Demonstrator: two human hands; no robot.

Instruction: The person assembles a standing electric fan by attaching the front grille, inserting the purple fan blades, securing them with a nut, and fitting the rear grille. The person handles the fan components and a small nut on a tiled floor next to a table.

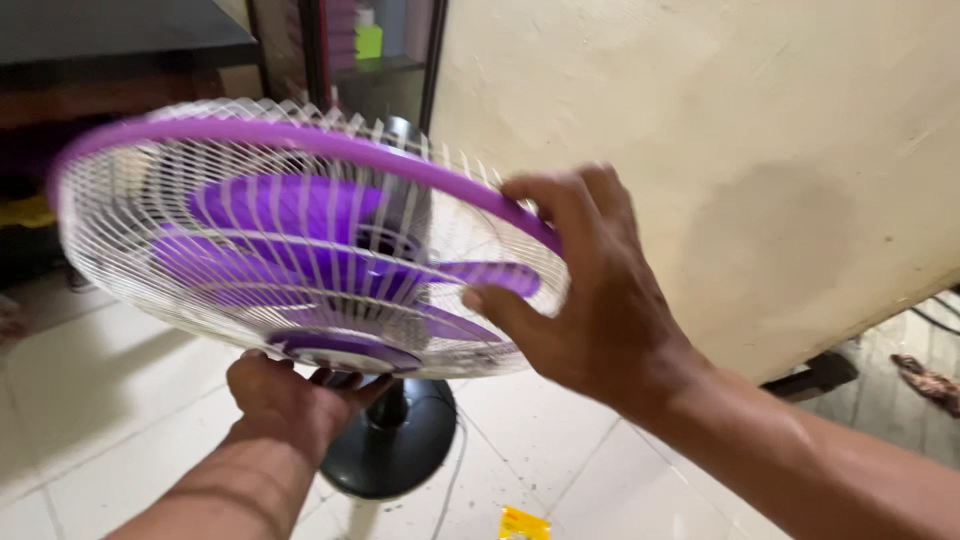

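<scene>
Both hands held the fan (pixel 300 240) above its black base (pixel 392 445) on the tiled floor (pixel 90 400): right hand (pixel 590 290) fingers gripped the purple rim, left hand (pixel 285 395) fingers cupped the grille's underside.

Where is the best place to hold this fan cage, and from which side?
Probably the purple rim, from opposite sides. The wire grille looks thin and springy, the rim solid. The right hand already grips the rim's right edge; the left hand supports the cage from below, near the centre cap.
</scene>
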